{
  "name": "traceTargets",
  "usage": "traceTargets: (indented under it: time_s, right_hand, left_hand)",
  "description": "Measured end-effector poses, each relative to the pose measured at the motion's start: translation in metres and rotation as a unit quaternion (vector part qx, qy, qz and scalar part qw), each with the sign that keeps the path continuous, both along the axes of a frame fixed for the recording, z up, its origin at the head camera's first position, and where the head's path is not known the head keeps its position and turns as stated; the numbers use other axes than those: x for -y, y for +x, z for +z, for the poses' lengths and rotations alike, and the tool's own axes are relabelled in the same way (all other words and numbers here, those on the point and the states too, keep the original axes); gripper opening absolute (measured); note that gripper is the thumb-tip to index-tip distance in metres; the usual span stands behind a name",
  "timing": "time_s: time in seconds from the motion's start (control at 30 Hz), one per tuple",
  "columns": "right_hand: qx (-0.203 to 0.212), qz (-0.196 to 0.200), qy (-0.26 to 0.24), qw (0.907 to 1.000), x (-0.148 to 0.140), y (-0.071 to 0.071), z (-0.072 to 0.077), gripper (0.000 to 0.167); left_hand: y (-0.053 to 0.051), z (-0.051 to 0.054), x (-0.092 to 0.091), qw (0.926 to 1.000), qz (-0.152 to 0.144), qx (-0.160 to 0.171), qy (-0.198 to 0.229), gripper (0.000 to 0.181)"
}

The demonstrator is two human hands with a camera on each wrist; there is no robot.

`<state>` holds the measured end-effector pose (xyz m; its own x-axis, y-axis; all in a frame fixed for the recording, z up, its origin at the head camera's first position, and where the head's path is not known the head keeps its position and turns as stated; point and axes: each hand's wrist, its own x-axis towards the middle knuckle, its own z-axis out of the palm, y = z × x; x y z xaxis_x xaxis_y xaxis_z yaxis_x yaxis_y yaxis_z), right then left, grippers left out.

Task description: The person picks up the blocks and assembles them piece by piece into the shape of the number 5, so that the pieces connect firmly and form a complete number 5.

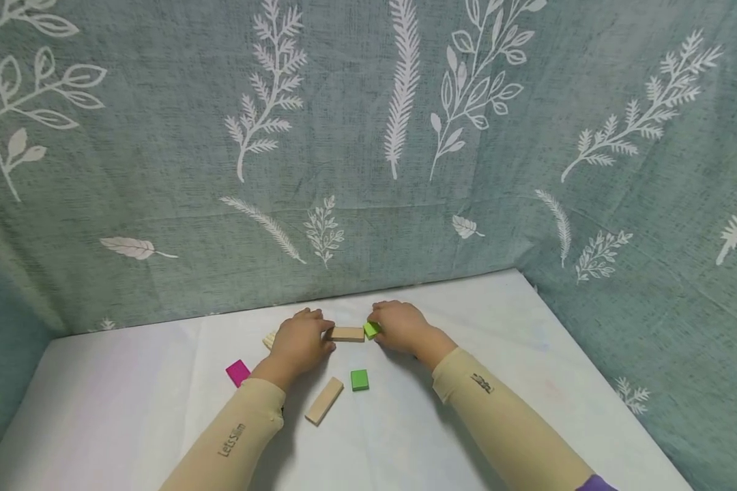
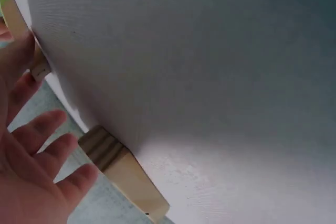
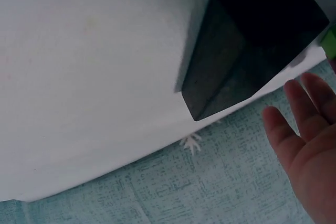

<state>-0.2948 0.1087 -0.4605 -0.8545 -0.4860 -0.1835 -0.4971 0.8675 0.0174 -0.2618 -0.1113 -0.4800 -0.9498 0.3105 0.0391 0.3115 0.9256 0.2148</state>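
Between the two hands a plain wooden block (image 1: 347,334) lies crosswise on the white cloth. My left hand (image 1: 302,343) pinches its left end between thumb and a finger; the left wrist view shows this pinch on the block (image 2: 17,22), the other fingers of the hand (image 2: 37,166) spread apart. My right hand (image 1: 402,327) holds a small light green block (image 1: 371,330) against or close beside the wooden block's right end. In the right wrist view, the green block (image 3: 329,43) is at the edge, with fingers of the hand (image 3: 310,145) extended.
Nearer on the cloth are a green block (image 1: 359,380), a slanted wooden block (image 1: 324,401) and a magenta block (image 1: 238,373). Behind my left hand is a ridged wooden block (image 1: 269,339). A black block (image 3: 226,51) stands near my right wrist. A patterned curtain (image 1: 356,150) borders the table.
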Motion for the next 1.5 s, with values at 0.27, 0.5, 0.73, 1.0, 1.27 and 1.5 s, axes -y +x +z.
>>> traceTargets:
  time_s: [0.27,0.5,0.73,1.0,1.27,1.5]
  right_hand:
    - [0.020,-0.033,-0.049,0.9980,0.001,-0.002,-0.002,0.028]
    - [0.025,-0.037,-0.051,0.9977,0.002,-0.001,0.001,0.050]
    - [0.032,-0.098,-0.043,0.9937,-0.016,0.006,0.017,0.086]
    - [0.057,-0.087,-0.068,0.9922,-0.048,0.041,0.030,0.073]
    - [0.060,-0.089,-0.089,0.9902,-0.064,0.056,0.023,0.069]
    - [0.066,-0.072,-0.090,0.9911,-0.066,0.060,0.018,0.069]
  left_hand:
    - [0.000,0.003,-0.005,0.9995,0.005,-0.024,-0.019,0.023]
    - [0.007,0.012,0.001,0.9991,0.035,-0.007,0.024,0.048]
    - [0.017,0.040,0.047,0.9936,0.076,-0.007,0.083,0.063]
    - [0.042,0.021,0.094,0.9898,0.117,0.064,0.052,0.070]
    - [0.047,0.011,0.096,0.9901,0.118,0.070,0.029,0.086]
    - [0.040,0.011,0.090,0.9892,0.119,0.084,0.017,0.092]
